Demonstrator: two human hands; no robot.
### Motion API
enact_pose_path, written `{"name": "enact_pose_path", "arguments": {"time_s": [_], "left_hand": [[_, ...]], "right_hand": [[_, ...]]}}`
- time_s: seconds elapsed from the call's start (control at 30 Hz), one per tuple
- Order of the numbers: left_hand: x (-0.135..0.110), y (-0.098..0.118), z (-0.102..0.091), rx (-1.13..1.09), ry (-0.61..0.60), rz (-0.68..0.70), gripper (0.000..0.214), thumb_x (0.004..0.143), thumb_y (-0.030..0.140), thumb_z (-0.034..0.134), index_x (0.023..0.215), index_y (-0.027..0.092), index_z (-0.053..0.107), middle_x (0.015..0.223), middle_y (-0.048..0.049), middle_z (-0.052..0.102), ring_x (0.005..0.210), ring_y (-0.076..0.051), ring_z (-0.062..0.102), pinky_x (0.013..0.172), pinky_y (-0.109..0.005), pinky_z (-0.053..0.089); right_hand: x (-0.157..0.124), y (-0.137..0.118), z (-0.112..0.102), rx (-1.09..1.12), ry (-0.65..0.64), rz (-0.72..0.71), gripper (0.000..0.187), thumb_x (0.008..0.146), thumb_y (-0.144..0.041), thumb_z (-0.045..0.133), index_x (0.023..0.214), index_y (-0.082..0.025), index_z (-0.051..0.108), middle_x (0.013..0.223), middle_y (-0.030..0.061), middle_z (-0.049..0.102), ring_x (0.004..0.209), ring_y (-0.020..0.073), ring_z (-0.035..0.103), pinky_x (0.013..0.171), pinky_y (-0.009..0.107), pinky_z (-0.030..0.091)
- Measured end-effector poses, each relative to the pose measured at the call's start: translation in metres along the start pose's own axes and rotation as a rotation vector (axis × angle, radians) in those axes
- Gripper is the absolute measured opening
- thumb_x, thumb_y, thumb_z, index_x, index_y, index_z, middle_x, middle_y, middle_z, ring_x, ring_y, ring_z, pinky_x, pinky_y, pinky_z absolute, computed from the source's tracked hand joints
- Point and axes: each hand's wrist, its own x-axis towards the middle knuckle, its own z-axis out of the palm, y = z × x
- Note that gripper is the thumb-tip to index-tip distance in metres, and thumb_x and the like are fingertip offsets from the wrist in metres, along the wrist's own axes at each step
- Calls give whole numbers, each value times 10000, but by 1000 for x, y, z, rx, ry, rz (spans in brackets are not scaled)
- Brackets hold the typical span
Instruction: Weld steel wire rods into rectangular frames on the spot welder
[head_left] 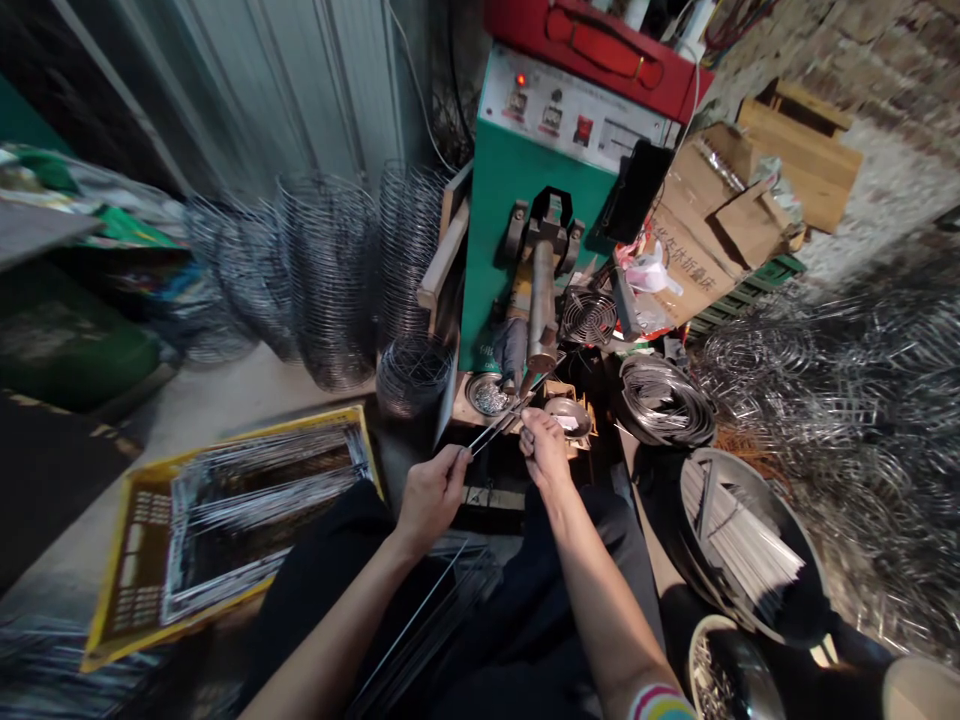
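Below the upright green machine, at the foot of its cylindrical arm, I have the thin metal rods held at a slant, their far ends up by the machine's tip. My left hand is closed on their near ends, pinching them between thumb and forefinger. My right hand is curled at the upper stretch, fingertips at the rods or right beside them; from here I cannot tell whether they pinch the metal or only steady it.

Just beyond the rods I see a small round dish of shiny metal bits, and right of it a metal bowl. More thin wire lies low between my legs. To my left, a yellow crate holds flat wire frames, with tall wire stacks standing behind it. On my right sit a coil of metal strip and a large basin with flat strips laid in it. A red lamp glows on the machine's front panel, and a cardboard box leans beside the machine.
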Motion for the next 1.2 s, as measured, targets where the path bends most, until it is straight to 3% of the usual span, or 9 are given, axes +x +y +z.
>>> {"name": "enact_pose_path", "arguments": {"time_s": [0.4, 0.7, 1.0, 1.1, 1.2], "left_hand": [[1, -2, 4, 1, -5, 13, 334, 975, 371, 445, 796, 170, 643, 612, 0, 605, 538, -131, 561, 556, -228, 368], [32, 5, 13, -54, 0, 47, 338, 959, 350, 447, 757, 166, 646, 542, 21, 548, 454, -104, 461, 492, -228, 308], [40, -1, 8, -70, -43, -12, 332, 938, 399, 469, 787, 186, 674, 542, 16, 555, 474, -122, 475, 497, -245, 345], [41, -6, 10, -52, -46, 1, 350, 943, 390, 463, 798, 165, 689, 540, 13, 533, 483, -124, 469, 520, -257, 360], [44, -10, 12, 2, -74, 75, 389, 967, 379, 422, 774, 149, 670, 540, 3, 527, 483, -123, 463, 525, -254, 363]], "right_hand": [[-2, -4, -3, -40, 13, -7, 347, 668, -426, 823, 712, -170, 593, 444, -117, 367, 375, 29, 231, 377, 189, 148], [20, -11, -14, -113, 67, -116, 334, 663, -452, 793, 714, -158, 642, 510, -61, 495, 437, 61, 337, 421, 201, 248], [22, -12, -12, -163, 81, -94, 341, 691, -474, 783, 738, -166, 645, 454, -94, 420, 386, 44, 273, 374, 198, 198], [14, -15, -21, -248, 68, -71, 385, 723, -531, 756, 707, -172, 620, 440, -100, 393, 377, 40, 261, 372, 191, 195], [-19, -14, -41, -427, 39, 10, 429, 777, -586, 694, 692, -172, 617, 455, -91, 403, 367, 41, 285, 375, 183, 199]]}}
